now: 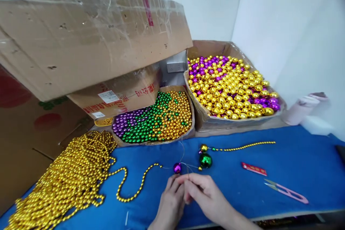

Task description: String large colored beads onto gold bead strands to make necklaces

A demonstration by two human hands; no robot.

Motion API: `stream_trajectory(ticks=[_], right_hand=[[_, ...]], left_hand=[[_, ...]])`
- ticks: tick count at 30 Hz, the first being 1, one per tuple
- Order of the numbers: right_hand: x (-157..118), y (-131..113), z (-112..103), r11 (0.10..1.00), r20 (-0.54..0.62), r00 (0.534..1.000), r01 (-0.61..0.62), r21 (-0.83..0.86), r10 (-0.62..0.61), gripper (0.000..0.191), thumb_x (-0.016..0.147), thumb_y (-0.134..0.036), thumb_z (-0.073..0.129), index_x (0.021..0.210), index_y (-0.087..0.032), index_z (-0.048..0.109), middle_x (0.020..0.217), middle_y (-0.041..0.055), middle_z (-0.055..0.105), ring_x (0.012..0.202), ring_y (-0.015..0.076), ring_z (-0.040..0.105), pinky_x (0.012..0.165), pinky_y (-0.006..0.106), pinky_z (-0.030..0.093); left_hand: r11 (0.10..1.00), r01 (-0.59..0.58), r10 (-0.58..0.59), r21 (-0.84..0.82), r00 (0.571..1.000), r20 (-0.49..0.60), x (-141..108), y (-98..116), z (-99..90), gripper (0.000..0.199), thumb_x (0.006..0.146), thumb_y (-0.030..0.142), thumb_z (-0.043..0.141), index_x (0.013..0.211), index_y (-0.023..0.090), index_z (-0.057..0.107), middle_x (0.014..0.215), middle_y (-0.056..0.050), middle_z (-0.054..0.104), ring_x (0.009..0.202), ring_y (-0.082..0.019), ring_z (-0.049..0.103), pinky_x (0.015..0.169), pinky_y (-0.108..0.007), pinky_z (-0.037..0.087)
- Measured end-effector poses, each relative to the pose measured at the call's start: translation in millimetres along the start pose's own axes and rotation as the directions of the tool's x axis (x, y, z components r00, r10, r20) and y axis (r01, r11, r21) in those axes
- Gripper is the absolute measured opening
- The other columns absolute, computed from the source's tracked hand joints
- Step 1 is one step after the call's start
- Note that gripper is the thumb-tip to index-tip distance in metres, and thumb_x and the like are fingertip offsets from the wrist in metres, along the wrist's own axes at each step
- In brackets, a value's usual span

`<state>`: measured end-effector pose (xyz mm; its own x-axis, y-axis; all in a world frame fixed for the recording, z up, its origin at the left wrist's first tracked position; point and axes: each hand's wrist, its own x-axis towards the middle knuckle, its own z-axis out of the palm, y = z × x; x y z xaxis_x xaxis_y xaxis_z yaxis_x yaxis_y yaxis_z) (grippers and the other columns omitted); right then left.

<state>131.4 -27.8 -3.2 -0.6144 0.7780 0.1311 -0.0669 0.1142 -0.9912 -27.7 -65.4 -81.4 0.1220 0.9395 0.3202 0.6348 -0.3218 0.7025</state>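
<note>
My left hand [171,201] and my right hand [206,194] meet at the front middle of the blue cloth, their fingers pinched together on a thin clear thread [183,152]. Just beyond the fingertips lies a purple ball [177,168] on the thread. To its right are a large green ball [205,160], a gold ball [204,147] and smaller beads. A gold bead strand [245,148] runs off to the right. Another gold strand [129,198] curves leftward to a big heap of gold beads [67,176].
Pink thread snips [289,192] and a red packet [254,169] lie right on the blue cloth [223,179]. Behind stand a box of small beads [192,125] and a box of larger balls [212,124]. A cardboard box [94,36] overhangs the left. A pale bottle [300,110] stands right.
</note>
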Motion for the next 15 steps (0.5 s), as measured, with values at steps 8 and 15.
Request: stream_trajectory(ticks=[8,15], right_hand=[[-54,-56,-80,0.999,-0.448,0.894,-0.028,0.015,0.032,0.037,0.088,-0.046,0.048,0.115,-0.022,0.055,0.053,-0.0036,0.049,0.05,0.0136,0.049,0.053,0.027,0.039],[-72,-66,-107,0.992,-0.643,0.763,0.119,0.043,-0.063,0.025,0.086,-0.042,0.053,0.098,-0.023,0.065,0.049,-0.0005,0.043,0.047,0.0154,0.044,0.046,0.029,0.036]], left_hand=[[0.997,-0.071,0.075,-0.04,0.992,0.097,30,6,4.0,0.026,0.083,0.023,0.053,0.106,0.026,0.065,0.11,-0.01,0.061,0.108,-0.028,0.049,0.091,-0.044,0.043],[0.995,-0.093,0.096,-0.025,0.988,0.121,59,6,2.2,0.028,0.089,0.025,0.043,0.104,0.029,0.066,0.105,-0.009,0.062,0.104,-0.028,0.051,0.092,-0.041,0.04]])
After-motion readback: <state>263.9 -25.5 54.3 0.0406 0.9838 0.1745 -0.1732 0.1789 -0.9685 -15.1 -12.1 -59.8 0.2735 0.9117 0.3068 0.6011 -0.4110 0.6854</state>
